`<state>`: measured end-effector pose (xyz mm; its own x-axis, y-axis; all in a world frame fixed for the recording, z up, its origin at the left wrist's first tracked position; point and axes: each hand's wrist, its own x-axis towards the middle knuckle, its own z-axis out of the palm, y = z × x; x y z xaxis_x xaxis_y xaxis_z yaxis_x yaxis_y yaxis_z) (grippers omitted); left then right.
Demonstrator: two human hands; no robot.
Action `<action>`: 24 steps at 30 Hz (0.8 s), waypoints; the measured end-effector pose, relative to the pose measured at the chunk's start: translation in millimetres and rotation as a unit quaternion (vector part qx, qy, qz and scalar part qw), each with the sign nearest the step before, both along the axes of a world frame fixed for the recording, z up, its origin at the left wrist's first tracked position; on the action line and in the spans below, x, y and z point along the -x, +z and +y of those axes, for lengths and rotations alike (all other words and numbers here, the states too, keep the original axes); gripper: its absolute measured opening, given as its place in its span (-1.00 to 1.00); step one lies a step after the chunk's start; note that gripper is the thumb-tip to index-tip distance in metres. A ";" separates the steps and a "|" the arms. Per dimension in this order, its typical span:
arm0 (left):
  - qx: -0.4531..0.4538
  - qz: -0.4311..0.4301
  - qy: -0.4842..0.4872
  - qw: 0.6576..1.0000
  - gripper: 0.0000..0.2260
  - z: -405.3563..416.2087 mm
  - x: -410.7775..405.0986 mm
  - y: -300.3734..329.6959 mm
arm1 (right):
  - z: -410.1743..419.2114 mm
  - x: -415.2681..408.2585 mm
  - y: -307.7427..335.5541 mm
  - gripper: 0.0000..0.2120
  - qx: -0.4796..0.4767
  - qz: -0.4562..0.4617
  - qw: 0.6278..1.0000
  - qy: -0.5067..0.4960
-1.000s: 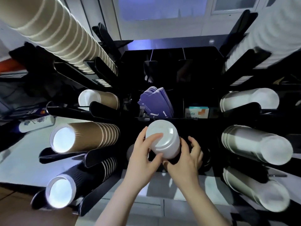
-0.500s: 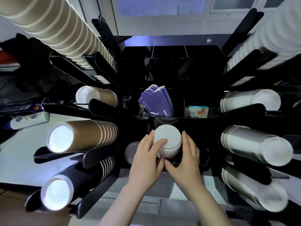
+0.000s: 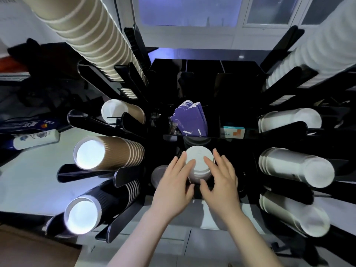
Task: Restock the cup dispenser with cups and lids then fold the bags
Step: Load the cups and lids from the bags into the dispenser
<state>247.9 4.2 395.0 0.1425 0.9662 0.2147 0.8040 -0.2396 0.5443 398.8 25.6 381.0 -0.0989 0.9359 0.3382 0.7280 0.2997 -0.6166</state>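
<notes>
Far left of the dispenser: a long brown cup stack angles out from its upper-left arm. Below it a short brown stack, then a wider brown stack, then a black ribbed stack at the lower-left arm. A white tube lies on the surface by the left edge.

Centre: purple sleeves stand in a middle compartment, with a small teal-and-orange box in the compartment to their right. Below them, the white lid stack sits in the lower centre slot, between both my hands.

My left hand: fingers nearly straight, lying against the left side of the lids. Grip loose, not wrapped round anything.

My right hand: fingers spread and only slightly bent, touching the right side of the stack. Grip also slack.

Right side: white cup stacks on the right arms, one above, one below, and a long white stack at the upper-right arm.
</notes>
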 end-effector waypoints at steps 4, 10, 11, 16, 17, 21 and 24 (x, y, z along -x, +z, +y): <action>-0.007 -0.015 0.000 1.000 -0.38 -9.9 7.4 8.0 | -8.7 1.7 6.9 -0.38 0.000 0.015 1.000 -0.008; 0.008 -0.028 0.009 1.000 -0.35 -32.9 19.5 4.8 | -34.0 9.0 6.6 -0.42 -0.026 0.061 0.997 -0.034; 0.014 -0.029 0.010 0.999 -0.35 -37.4 21.8 2.6 | -38.7 10.1 5.0 -0.42 -0.022 0.065 0.997 -0.039; 0.050 -0.037 0.002 0.998 -0.34 -58.8 32.8 -8.3 | -63.1 13.5 -4.5 -0.46 0.013 0.072 0.996 -0.053; 0.055 -0.042 0.001 0.998 -0.34 -62.6 34.0 -9.5 | -68.1 14.3 -4.7 -0.47 0.022 0.079 0.995 -0.056; 0.056 -0.075 -0.010 0.996 -0.38 -76.2 36.4 -15.7 | -86.5 15.7 -8.5 -0.51 0.025 0.058 0.997 -0.047; 0.068 -0.097 -0.006 0.993 -0.38 -82.5 37.0 -32.1 | -97.5 12.6 -16.7 -0.55 0.040 0.016 0.998 -0.051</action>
